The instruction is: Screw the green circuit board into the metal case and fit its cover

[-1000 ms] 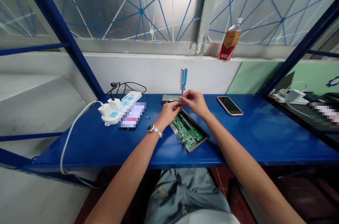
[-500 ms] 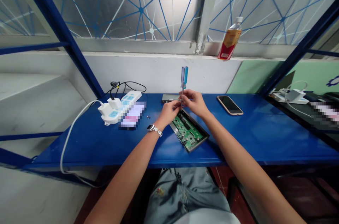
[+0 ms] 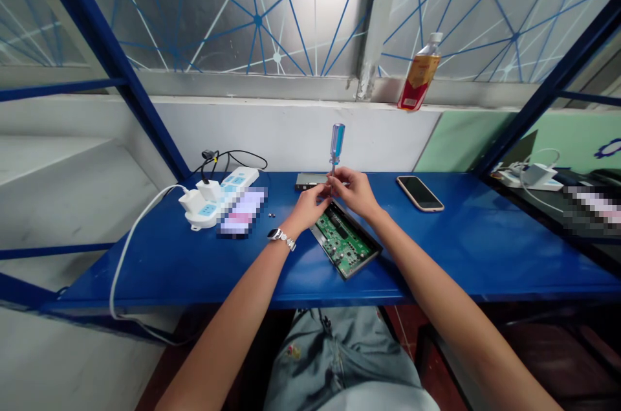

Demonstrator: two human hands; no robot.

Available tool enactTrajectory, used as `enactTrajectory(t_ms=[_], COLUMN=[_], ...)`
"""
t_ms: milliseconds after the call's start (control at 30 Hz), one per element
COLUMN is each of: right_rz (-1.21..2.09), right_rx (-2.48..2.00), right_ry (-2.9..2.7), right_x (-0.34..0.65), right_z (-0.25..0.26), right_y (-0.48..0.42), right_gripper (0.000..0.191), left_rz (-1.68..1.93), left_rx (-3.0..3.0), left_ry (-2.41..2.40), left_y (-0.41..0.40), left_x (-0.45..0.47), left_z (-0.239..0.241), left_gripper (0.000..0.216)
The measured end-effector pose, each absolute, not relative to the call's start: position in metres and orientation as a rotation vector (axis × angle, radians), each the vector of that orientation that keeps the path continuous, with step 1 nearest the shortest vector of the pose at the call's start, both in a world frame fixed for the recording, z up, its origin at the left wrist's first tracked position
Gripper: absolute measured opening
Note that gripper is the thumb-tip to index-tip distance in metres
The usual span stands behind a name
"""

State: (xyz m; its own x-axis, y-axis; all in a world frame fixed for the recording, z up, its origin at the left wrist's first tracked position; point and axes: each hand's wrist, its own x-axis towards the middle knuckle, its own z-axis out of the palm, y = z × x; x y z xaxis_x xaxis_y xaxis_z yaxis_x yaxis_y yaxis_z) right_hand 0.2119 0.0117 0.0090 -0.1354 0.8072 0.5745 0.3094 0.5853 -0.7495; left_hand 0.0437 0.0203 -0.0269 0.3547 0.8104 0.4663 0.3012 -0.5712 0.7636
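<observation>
A screwdriver with a clear blue-and-purple handle stands nearly upright, handle at the top. My right hand pinches its shaft below the handle. Close against those fingertips is my left hand, its thumb and fingers pressed together by the lower shaft; what lies between them is hidden. Both hands are over the far end of a shallow dark metal case, in which a green circuit board lies exposed. The screwdriver's tip is too small and covered to make out. Behind my left hand sits a flat grey metal box.
On the left of the blue table are a white power strip with plugs and a phone with a blurred screen. Tiny parts lie beside it. A dark-screened phone rests at right. A drink bottle stands on the ledge.
My fingers and the screwdriver have shifted very slightly, with the handle a touch lower. The case and board stay in place.
</observation>
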Motion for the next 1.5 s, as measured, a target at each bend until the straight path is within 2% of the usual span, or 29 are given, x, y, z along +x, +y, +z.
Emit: enactTrajectory(t_ms=[200, 433, 767, 1333, 1500], right_rz=[0.673, 0.549, 0.566, 0.605, 0.724], right_rx=[-0.884, -0.976, -0.954, -0.922, -0.868], right_ry=[-1.68, -1.633, -1.654, -1.68, -1.73], right_x=[0.212, 0.212, 0.211, 0.211, 0.214], right_z=[0.007, 0.009, 0.009, 0.002, 0.002], right_y=[0.013, 0.013, 0.01, 0.013, 0.015], right_gripper=[0.032, 0.028, 0.029, 0.03, 0.031], left_rz=[1.179, 1.247, 1.184, 1.173, 1.163], left_rx=[1.998, 1.953, 1.981, 1.957, 1.949], left_ry=[0.895, 0.989, 0.953, 0.979, 0.888], left_y=[0.019, 0.013, 0.015, 0.018, 0.019], left_x=[0.046, 0.049, 0.046, 0.044, 0.045], left_z=[-0.026, -0.02, -0.019, -0.023, -0.024], left_gripper=[0.021, 0.009, 0.019, 0.014, 0.024])
